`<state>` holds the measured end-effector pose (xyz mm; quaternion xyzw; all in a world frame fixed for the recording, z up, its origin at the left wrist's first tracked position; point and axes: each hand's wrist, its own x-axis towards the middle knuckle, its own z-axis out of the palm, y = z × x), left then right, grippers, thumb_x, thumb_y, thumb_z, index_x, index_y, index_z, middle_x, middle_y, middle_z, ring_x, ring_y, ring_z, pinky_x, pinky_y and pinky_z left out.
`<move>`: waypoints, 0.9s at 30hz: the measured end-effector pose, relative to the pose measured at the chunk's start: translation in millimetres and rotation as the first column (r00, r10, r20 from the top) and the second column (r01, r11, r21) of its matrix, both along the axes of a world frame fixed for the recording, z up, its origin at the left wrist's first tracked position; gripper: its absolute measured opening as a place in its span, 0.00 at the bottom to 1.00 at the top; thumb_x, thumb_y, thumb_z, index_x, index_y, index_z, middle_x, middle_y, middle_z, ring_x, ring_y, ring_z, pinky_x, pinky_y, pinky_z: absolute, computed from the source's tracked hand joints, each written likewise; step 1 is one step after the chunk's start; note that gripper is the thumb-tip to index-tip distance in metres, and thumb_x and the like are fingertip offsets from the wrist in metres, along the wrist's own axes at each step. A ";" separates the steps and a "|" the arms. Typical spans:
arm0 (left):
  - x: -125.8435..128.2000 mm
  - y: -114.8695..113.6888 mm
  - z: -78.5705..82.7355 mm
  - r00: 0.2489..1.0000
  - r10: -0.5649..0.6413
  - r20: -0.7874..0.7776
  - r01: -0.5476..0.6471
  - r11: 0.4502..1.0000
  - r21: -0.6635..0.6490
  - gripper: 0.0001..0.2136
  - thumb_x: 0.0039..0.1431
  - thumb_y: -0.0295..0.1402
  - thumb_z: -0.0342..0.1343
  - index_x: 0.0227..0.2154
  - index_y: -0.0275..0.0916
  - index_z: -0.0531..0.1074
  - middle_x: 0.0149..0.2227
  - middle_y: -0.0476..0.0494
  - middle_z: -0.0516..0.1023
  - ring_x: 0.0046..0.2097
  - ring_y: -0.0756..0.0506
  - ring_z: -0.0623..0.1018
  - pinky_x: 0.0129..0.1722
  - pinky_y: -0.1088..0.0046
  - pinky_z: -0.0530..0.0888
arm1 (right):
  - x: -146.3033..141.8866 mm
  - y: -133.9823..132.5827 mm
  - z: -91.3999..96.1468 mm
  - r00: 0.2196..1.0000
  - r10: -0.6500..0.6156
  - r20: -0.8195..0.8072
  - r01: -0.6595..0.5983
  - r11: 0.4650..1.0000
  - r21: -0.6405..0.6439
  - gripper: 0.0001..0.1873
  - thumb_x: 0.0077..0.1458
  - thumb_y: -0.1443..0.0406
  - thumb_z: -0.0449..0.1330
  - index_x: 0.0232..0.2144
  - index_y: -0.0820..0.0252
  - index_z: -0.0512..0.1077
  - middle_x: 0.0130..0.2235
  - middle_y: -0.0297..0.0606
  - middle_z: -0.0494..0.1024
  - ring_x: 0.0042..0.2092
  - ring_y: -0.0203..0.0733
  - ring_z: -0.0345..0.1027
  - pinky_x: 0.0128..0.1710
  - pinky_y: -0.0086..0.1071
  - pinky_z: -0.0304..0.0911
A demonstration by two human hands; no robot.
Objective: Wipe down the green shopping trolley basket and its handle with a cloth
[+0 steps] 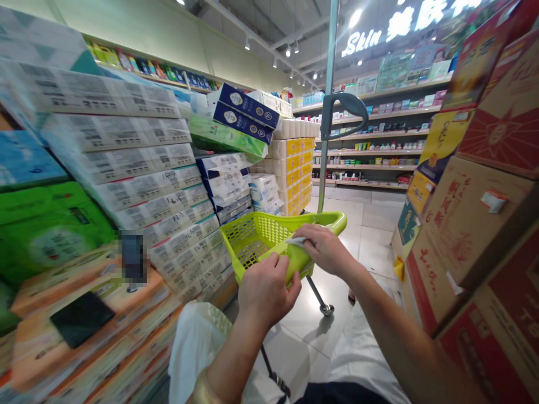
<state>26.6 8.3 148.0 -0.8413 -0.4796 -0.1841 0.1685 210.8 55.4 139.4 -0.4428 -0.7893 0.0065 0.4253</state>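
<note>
A lime-green shopping basket (pixel 248 224) on a wheeled metal frame stands in front of me, its slotted inside partly visible. My left hand (pixel 266 292) is closed over the near rim, fingers curled on the green plastic. Farther right along the same rim, my right hand (pixel 323 248) pinches a white wipe (pixel 296 240) and presses it against the basket. Only a small edge of the wipe shows; the rest is under the fingers. Behind the basket rises a grey metal pole (pixel 327 151) with a dark grey loop handle (pixel 347 115).
Wrapped tissue packs (pixel 138 168) are stacked high at left. Nearer, a black flat object (pixel 82 318) lies on orange packs (pixel 37 348). Cardboard cartons (pixel 475 219) wall the right side. Caster wheels (pixel 326 309) stand on pale floor tiles (pixel 370 224); product shelves (pixel 370 134) line the back.
</note>
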 end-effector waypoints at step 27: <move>-0.5 -0.4 1.4 0.982 0.012 0.187 0.007 0.995 -0.100 0.18 0.56 0.33 0.46 0.50 0.40 0.58 0.39 0.44 0.75 0.38 0.44 0.76 0.36 0.69 0.70 | -40.4 -40.2 -40.9 0.990 -0.022 -0.138 0.060 0.960 0.275 0.13 0.55 0.70 0.52 0.40 0.53 0.73 0.48 0.38 0.74 0.56 0.46 0.61 0.59 0.45 0.53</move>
